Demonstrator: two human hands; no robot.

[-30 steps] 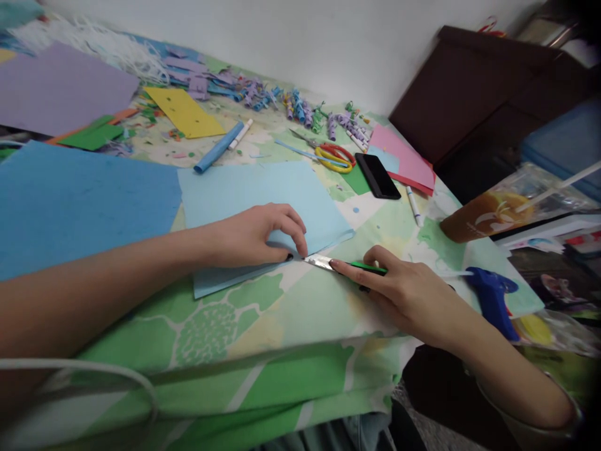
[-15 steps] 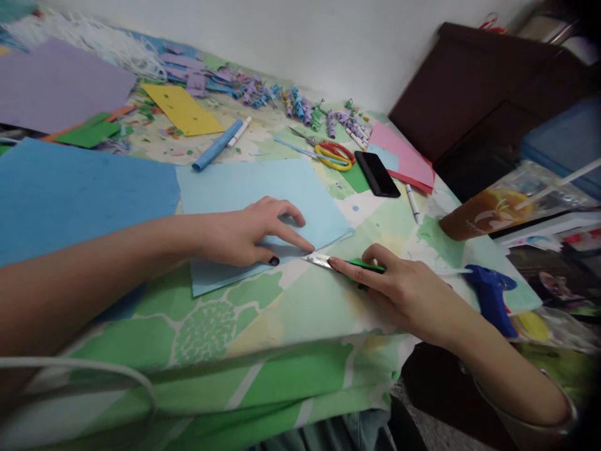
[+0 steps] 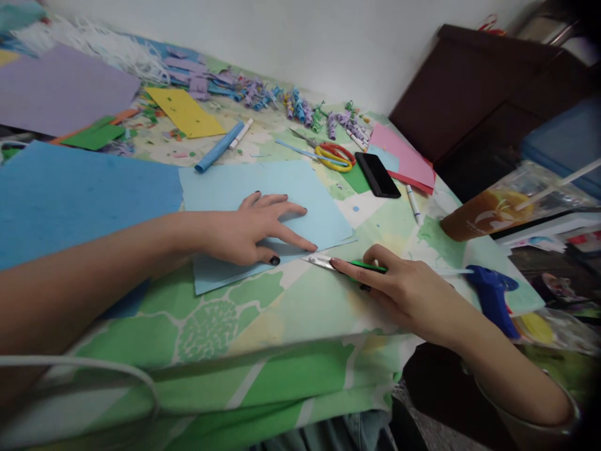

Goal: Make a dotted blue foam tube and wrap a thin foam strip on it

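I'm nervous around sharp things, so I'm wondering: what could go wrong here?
The knife in the right hand has its tip close to the left hand, so a slip might nick the index finger. The light blue paper shows uneven, layered edges, so the layers might slide. The blade lies low over the tablecloth, which it could snag.

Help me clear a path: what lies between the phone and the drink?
Between the phone and the drink, a marker lies on the cloth, near the red paper, in the head view.
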